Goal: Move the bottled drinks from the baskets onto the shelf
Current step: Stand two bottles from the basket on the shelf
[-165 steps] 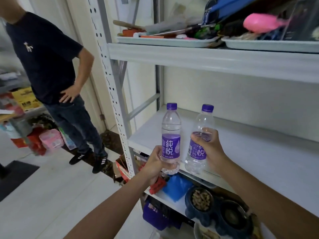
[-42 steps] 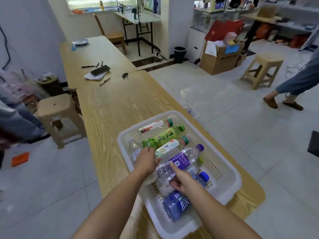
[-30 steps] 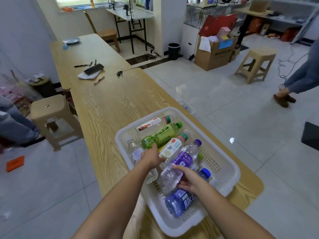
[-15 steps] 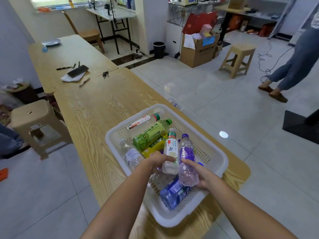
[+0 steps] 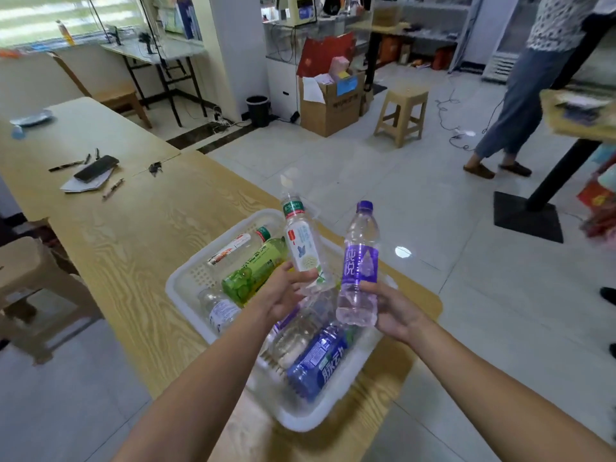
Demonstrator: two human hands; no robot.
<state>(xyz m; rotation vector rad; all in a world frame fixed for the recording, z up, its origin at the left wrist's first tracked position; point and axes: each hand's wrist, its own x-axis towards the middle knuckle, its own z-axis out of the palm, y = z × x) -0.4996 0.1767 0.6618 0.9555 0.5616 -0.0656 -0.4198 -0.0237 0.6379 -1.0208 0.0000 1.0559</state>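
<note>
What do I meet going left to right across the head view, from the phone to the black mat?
In order: phone → green bottle → white bottle → purple bottle → black mat.

The standing person is cut off above the chest.

White characters 纯悦 run down the purple label of the clear bottle gripped in the right hand, and 脉动 shows in big white strokes on the blue bottle lying in the white basket. Print on the white-labelled bottle in the left hand, the green bottle and the cardboard box is too blurred to read.
</note>
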